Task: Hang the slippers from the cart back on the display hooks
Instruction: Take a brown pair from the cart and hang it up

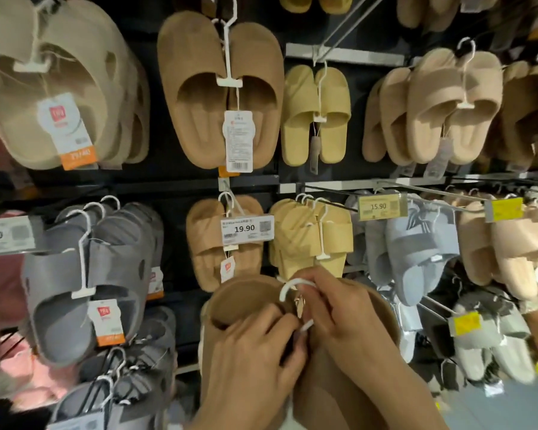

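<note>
A pair of brown slippers (243, 301) is held up in front of the lower part of the display wall, soles toward me. My left hand (255, 346) grips the left slipper's edge near the middle. My right hand (345, 315) pinches the white plastic hanger (288, 288) that rises between the two slippers. Its curved hook sits just below the yellow slippers. Just above hangs a matching brown pair (224, 243) on a display hook (227, 197) behind a 19.90 price tag (247, 228).
The wall is packed with hanging pairs: grey slippers (84, 283) at left, yellow slippers (314, 240) right of centre, light blue ones (413, 252) further right, a large brown pair (218, 88) above. Wire pegs with price tags (382, 206) stick out toward me at right.
</note>
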`<control>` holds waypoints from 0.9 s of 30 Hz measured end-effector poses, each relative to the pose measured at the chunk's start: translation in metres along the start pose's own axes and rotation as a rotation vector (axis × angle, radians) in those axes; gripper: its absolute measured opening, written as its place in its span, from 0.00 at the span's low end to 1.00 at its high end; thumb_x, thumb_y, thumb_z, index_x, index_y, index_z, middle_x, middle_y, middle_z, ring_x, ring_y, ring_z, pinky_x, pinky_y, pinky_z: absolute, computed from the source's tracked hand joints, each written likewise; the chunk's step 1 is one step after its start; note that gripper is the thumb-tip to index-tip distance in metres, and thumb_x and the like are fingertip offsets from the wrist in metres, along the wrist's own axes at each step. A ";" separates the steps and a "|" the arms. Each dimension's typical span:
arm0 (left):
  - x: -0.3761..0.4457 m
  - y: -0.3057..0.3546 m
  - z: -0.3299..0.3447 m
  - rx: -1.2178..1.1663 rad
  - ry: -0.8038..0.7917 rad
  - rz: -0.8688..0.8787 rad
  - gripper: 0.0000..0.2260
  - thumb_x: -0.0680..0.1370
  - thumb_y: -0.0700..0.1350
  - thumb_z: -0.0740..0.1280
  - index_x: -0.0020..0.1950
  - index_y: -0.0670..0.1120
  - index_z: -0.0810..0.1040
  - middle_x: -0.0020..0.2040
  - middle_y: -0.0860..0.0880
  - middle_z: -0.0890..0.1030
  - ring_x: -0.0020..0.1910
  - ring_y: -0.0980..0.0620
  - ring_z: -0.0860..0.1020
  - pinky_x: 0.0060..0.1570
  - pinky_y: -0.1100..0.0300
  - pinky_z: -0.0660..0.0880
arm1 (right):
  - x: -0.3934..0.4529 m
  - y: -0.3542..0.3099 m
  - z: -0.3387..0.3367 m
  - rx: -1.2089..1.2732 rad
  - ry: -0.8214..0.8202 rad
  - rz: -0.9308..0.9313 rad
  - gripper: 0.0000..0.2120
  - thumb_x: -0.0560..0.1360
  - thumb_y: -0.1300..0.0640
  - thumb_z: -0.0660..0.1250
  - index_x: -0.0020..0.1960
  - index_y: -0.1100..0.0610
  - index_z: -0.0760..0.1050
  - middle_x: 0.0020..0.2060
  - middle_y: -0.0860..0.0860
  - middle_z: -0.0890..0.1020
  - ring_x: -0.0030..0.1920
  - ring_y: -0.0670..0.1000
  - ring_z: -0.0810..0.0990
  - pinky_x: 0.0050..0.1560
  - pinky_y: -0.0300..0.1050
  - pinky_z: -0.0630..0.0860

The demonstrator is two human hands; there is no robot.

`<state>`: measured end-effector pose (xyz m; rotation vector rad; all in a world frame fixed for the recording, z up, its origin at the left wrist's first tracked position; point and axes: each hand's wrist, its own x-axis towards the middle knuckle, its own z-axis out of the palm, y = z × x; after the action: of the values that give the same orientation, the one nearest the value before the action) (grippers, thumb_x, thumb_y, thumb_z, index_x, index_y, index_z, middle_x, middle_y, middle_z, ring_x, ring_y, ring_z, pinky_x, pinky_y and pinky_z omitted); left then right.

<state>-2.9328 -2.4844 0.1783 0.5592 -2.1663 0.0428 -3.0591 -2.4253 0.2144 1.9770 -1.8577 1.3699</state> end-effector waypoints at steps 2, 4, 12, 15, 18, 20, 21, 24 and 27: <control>0.006 0.007 0.012 -0.039 -0.020 0.013 0.07 0.73 0.53 0.61 0.37 0.52 0.73 0.34 0.54 0.73 0.29 0.54 0.75 0.25 0.62 0.71 | -0.005 0.009 -0.010 -0.031 0.001 0.044 0.12 0.74 0.44 0.50 0.50 0.44 0.70 0.34 0.45 0.81 0.37 0.46 0.79 0.39 0.47 0.75; 0.014 0.018 0.024 -0.072 -0.028 0.035 0.08 0.73 0.53 0.61 0.36 0.52 0.73 0.33 0.53 0.73 0.28 0.54 0.75 0.23 0.62 0.71 | -0.010 0.017 -0.024 -0.095 0.017 0.055 0.12 0.75 0.44 0.51 0.50 0.44 0.70 0.35 0.46 0.81 0.37 0.46 0.79 0.39 0.45 0.74; 0.055 0.071 0.081 -0.126 -0.034 0.091 0.08 0.71 0.53 0.61 0.35 0.52 0.75 0.33 0.53 0.74 0.29 0.55 0.76 0.22 0.64 0.69 | -0.019 0.071 -0.087 -0.175 0.075 0.102 0.10 0.75 0.44 0.51 0.50 0.43 0.69 0.33 0.43 0.79 0.36 0.43 0.78 0.37 0.41 0.73; 0.075 0.092 0.102 -0.116 -0.031 0.120 0.09 0.71 0.54 0.61 0.34 0.52 0.75 0.33 0.53 0.74 0.29 0.56 0.76 0.24 0.63 0.69 | -0.017 0.096 -0.113 -0.174 0.076 0.091 0.12 0.75 0.44 0.50 0.50 0.45 0.70 0.37 0.44 0.80 0.36 0.44 0.78 0.38 0.43 0.74; 0.090 0.109 0.121 -0.116 -0.028 0.121 0.07 0.71 0.54 0.61 0.37 0.53 0.72 0.34 0.53 0.73 0.28 0.56 0.75 0.24 0.64 0.67 | -0.015 0.118 -0.134 -0.185 0.074 0.061 0.11 0.75 0.44 0.50 0.50 0.44 0.69 0.39 0.43 0.79 0.36 0.45 0.78 0.38 0.44 0.73; 0.095 0.118 0.132 -0.130 -0.037 0.118 0.06 0.71 0.54 0.61 0.40 0.53 0.69 0.35 0.54 0.73 0.28 0.56 0.75 0.22 0.64 0.68 | -0.015 0.132 -0.143 -0.191 0.080 0.039 0.09 0.75 0.45 0.51 0.51 0.43 0.69 0.37 0.44 0.80 0.36 0.44 0.78 0.38 0.43 0.73; 0.095 0.123 0.137 -0.136 -0.043 0.111 0.06 0.71 0.54 0.62 0.41 0.53 0.69 0.35 0.54 0.74 0.28 0.55 0.76 0.21 0.63 0.69 | -0.016 0.138 -0.148 -0.181 0.079 0.033 0.09 0.75 0.46 0.52 0.50 0.43 0.69 0.37 0.44 0.80 0.36 0.44 0.78 0.38 0.42 0.73; 0.093 0.133 0.145 -0.120 -0.069 0.079 0.06 0.70 0.54 0.62 0.41 0.53 0.70 0.36 0.55 0.74 0.28 0.55 0.76 0.20 0.64 0.69 | -0.022 0.154 -0.154 -0.139 0.059 0.006 0.08 0.75 0.47 0.53 0.50 0.42 0.70 0.40 0.43 0.79 0.36 0.42 0.77 0.36 0.37 0.73; 0.078 0.134 0.147 -0.069 -0.100 0.049 0.05 0.69 0.53 0.62 0.40 0.54 0.73 0.36 0.55 0.75 0.29 0.56 0.75 0.21 0.65 0.68 | -0.031 0.163 -0.144 -0.120 0.007 -0.005 0.09 0.75 0.46 0.53 0.49 0.44 0.70 0.30 0.42 0.76 0.33 0.40 0.75 0.33 0.34 0.70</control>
<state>-3.1380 -2.4269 0.1701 0.4780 -2.2697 -0.0346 -3.2665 -2.3538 0.2003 1.9154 -1.8831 1.2314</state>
